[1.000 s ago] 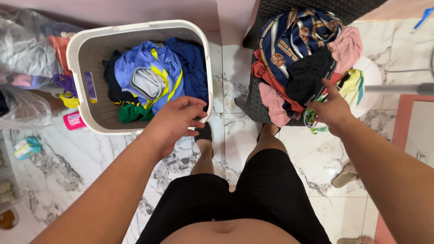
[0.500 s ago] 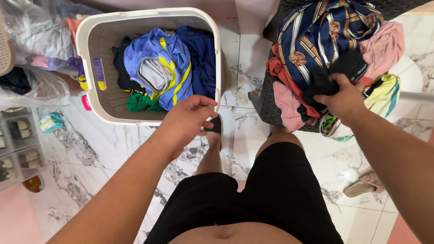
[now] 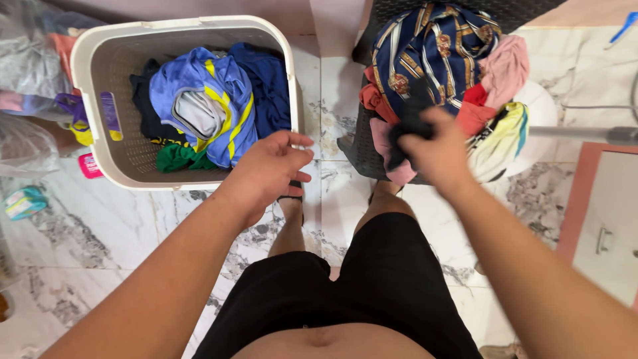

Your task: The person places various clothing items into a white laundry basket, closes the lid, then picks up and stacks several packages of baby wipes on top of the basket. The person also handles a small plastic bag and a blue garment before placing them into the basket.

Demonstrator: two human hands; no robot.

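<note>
A pile of clothes (image 3: 438, 60) lies heaped on a dark woven chair (image 3: 362, 149) at upper right: a navy striped patterned shirt on top, pink and red pieces beside it. My right hand (image 3: 435, 149) is shut on a black garment (image 3: 405, 133) lifted off the pile's front edge. My left hand (image 3: 269, 169) hovers open with fingers spread, just past the near right corner of a cream laundry basket (image 3: 90, 86). The basket holds a blue and yellow jersey (image 3: 203, 106), a navy piece and a green one.
Clear plastic bags (image 3: 26, 66) of items sit left of the basket. A white round stool or fan base (image 3: 545, 113) stands behind the chair, with a grey pole (image 3: 585, 133) across it. A pink-edged cabinet (image 3: 608, 219) is at right. The floor is marble tile.
My right hand closed on the black garment and pulled it leftward off the pile. My left hand stayed open near the basket corner. The camera view shifted.
</note>
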